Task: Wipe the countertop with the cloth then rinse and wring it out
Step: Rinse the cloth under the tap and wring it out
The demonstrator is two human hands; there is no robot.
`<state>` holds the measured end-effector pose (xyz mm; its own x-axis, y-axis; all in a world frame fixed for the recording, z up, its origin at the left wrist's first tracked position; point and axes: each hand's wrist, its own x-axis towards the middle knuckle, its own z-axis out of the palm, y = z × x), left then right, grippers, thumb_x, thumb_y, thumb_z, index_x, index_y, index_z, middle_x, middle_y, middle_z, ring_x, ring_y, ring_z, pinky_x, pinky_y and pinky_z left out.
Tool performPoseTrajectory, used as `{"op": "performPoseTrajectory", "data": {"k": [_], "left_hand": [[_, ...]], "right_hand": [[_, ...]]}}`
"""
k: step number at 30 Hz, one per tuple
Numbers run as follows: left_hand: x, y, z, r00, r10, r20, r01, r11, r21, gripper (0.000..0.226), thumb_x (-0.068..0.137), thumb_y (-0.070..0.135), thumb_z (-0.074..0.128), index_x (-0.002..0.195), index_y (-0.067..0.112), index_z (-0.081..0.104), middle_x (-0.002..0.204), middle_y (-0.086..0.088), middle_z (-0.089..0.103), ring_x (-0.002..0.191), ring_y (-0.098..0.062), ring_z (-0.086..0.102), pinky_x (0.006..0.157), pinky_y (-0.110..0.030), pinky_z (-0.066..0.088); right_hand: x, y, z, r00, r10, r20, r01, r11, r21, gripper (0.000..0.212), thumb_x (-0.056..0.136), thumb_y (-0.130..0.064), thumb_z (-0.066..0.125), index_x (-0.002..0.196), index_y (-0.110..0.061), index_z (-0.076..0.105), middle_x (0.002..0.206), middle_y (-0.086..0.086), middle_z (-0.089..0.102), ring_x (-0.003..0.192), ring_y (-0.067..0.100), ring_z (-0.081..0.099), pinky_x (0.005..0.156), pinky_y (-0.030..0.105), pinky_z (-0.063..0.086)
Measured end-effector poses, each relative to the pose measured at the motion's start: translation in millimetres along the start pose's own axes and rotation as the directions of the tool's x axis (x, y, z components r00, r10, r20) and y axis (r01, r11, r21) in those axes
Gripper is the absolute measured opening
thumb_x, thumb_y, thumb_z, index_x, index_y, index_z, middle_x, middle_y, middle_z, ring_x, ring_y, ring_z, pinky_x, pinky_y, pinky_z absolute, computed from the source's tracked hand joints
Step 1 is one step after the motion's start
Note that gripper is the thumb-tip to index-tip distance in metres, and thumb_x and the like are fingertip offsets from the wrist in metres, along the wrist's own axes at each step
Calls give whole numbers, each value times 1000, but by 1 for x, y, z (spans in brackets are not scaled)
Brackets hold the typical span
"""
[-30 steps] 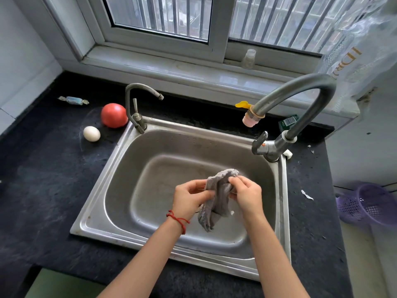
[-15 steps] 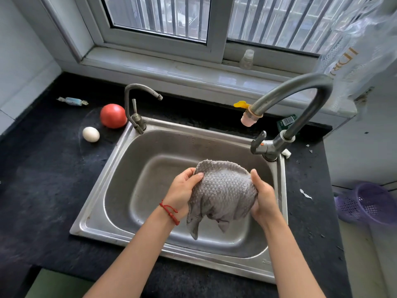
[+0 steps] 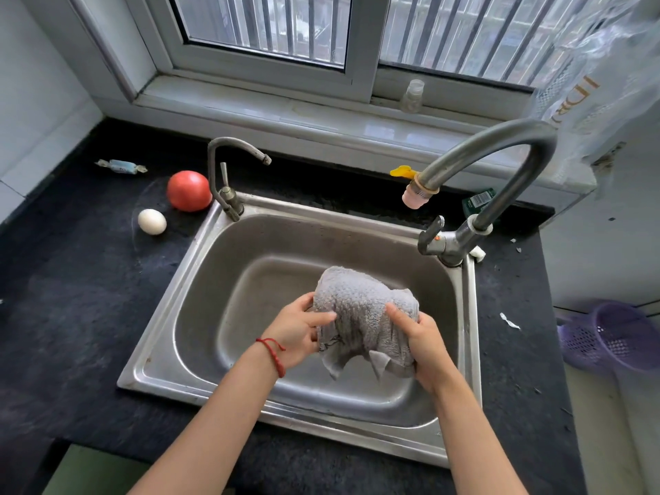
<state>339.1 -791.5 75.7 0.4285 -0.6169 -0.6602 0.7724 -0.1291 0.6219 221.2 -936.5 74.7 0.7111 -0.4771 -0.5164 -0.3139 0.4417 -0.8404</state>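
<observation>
A grey textured cloth (image 3: 360, 312) is bunched between both my hands over the steel sink (image 3: 200, 280). My left hand (image 3: 298, 332), with a red string at the wrist, grips its left side. On the cloth's right edge, my right hand (image 3: 423, 339) holds on with the thumb on top. Two corners of the cloth hang down toward the basin floor. The large tap (image 3: 500, 166) arches over the sink from the right; no water runs from its pink nozzle. The dark countertop (image 3: 71, 316) surrounds the sink.
A tomato (image 3: 188, 190), an egg (image 3: 152, 221) and a wrapped sweet (image 3: 121, 166) lie on the counter to the left. A small tap (image 3: 228, 173) stands at the sink's back left corner. A purple basket (image 3: 614, 337) sits right of the counter. A small bottle (image 3: 412, 96) stands on the sill.
The cloth went from a narrow twisted strip to a spread, bunched mass. My hands moved apart to its two sides and have shifted slightly lower.
</observation>
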Motion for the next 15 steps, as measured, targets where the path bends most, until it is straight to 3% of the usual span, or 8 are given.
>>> {"op": "performPoseTrajectory", "data": {"k": [2,4,6,8,10,12,14,15], "left_hand": [[4,-4,0,984,86,-155,-58,983,173,40,84,-8,54,118,12,50,80,-8,63,58,-13,61,52,-23,52],[8,-4,-3,950,216,-225,-150,949,278,48,82,-7,57,122,16,46,75,-8,63,55,-7,61,53,-17,53],[8,-3,-3,916,334,-221,-247,906,344,53,82,-9,57,122,22,44,73,-9,62,55,-6,60,55,-10,51],[8,0,-3,889,415,-194,-310,856,413,49,80,-12,56,116,21,49,79,-11,63,70,-16,60,61,-10,51],[7,4,-7,877,455,-152,-339,812,476,47,73,-9,64,108,21,56,96,-12,64,90,-23,60,76,-18,53],[8,10,-11,880,462,-107,-326,753,572,54,61,4,74,109,24,59,109,-9,63,103,-22,58,91,-28,49],[8,13,-9,845,527,-93,-280,584,762,58,58,6,77,113,20,62,111,-5,65,105,-19,58,93,-22,42],[7,14,-7,806,586,-83,-251,466,849,54,60,5,77,111,16,65,107,-5,67,103,-20,59,89,-19,40]], "right_hand": [[0,-2,1,998,-9,-68,5,998,-55,9,84,-12,61,81,-8,68,67,2,73,66,18,68,61,27,56],[1,-2,1,983,-65,-172,39,989,-146,5,81,-8,66,85,-6,69,69,0,71,67,16,66,62,25,55],[3,-1,0,958,-147,-247,96,974,-205,20,77,-6,70,94,-12,63,81,2,70,76,16,65,69,23,54],[2,0,-2,948,-182,-261,136,973,-185,51,74,-3,72,115,-21,47,89,2,68,81,14,66,77,26,52],[3,1,-8,962,-204,-181,177,972,-152,78,72,3,72,130,-31,33,91,7,69,84,13,67,80,24,54],[5,1,-10,968,-248,-45,233,948,-217,78,68,6,74,129,-29,40,105,11,66,95,18,65,84,24,54],[9,1,-10,957,-289,16,265,852,-452,70,64,2,77,124,-23,51,117,8,61,108,19,59,94,21,45],[11,2,-8,950,-312,24,262,750,-607,65,64,2,75,122,-18,55,116,7,61,109,19,57,93,15,38]]}}
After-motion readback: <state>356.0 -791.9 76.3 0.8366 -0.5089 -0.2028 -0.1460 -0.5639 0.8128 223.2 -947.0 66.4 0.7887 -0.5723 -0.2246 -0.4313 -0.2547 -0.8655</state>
